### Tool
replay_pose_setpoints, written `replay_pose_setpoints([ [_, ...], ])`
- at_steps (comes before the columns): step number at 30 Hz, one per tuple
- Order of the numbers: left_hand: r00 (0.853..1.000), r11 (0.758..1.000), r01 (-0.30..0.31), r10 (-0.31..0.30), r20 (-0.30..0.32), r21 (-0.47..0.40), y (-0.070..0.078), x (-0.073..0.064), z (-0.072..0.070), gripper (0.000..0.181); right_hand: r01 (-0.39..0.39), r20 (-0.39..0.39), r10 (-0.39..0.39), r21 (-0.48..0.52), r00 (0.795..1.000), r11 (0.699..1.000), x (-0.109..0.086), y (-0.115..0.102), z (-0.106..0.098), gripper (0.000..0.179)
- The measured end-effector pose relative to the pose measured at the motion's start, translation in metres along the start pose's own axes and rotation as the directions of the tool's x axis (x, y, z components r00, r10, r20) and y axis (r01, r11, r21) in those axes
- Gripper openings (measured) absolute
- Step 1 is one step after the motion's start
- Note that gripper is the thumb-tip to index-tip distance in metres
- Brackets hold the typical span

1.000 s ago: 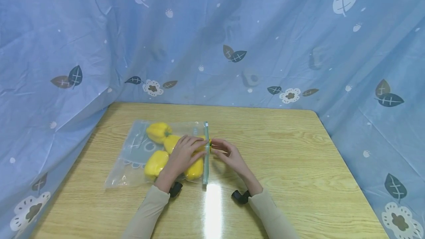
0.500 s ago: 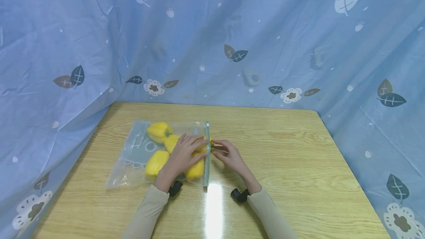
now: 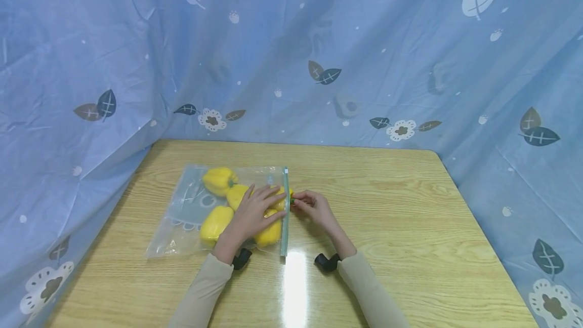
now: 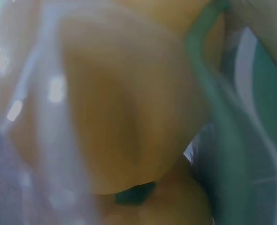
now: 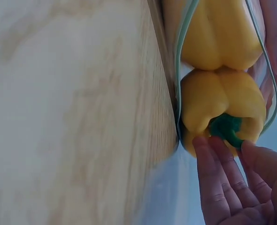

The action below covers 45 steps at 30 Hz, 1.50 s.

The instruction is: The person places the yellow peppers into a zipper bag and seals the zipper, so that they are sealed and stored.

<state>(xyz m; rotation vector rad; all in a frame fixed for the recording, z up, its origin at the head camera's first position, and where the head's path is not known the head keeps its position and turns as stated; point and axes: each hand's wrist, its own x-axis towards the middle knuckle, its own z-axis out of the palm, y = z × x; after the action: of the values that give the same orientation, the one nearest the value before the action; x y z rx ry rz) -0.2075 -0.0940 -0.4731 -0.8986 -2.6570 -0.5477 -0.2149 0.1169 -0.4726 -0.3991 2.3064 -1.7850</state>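
Observation:
A clear zip bag (image 3: 182, 239) with a green strip along its mouth lies on its side, holding several yellow bell peppers (image 3: 216, 222). My left hand (image 3: 250, 211) rests on top of the bag with its fingers spread, the tips near the mouth. At that mouth my right hand (image 3: 321, 214) pinches the green stem (image 5: 225, 129) of one bell pepper (image 5: 204, 96), thumb on one side and fingers on the other. That pepper sits just within the bag's rim (image 5: 178, 89), against another pepper (image 5: 220, 35). Through the plastic, the left wrist view shows a pepper (image 4: 124, 108) close up.
The bag lies on the left half of a wood-grain table (image 3: 387, 227). A blue curtain (image 3: 273, 39) with leaf and flower prints hangs behind and at both sides. Black wrist devices (image 3: 327, 262) sit at the inner sides of both wrists.
My right fingers have closed together from a spread pose onto the pepper's stem. The left hand has stayed on the bag, almost still.

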Motion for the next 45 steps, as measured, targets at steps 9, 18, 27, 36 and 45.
replay_pose_setpoints([
  [9,1.0,1.0,-0.017,0.017,0.005,0.023,-0.002,0.0,0.001,0.047,0.008,0.031,-0.014,0.177,0.999,0.984,0.017,0.028,-0.001,0.024],
  [18,0.999,0.999,-0.033,0.033,-0.017,0.011,-0.004,-0.001,0.003,0.045,0.018,-0.003,-0.018,0.192,1.0,0.981,0.027,0.038,0.004,0.026],
  [27,0.999,0.999,-0.033,0.033,-0.032,-0.026,-0.004,-0.002,0.003,0.044,0.042,0.011,-0.044,0.165,0.999,0.985,0.033,0.04,0.005,0.031],
  [36,0.998,0.997,-0.059,0.059,-0.008,-0.043,-0.005,-0.001,0.004,0.042,0.021,0.23,-0.103,0.334,0.968,0.942,0.029,0.029,-0.001,0.049],
  [45,0.997,0.997,-0.075,0.075,0.009,-0.028,-0.004,0.0,0.004,0.042,-0.03,0.301,-0.063,0.295,0.951,0.955,0.028,0.017,-0.001,0.054],
])
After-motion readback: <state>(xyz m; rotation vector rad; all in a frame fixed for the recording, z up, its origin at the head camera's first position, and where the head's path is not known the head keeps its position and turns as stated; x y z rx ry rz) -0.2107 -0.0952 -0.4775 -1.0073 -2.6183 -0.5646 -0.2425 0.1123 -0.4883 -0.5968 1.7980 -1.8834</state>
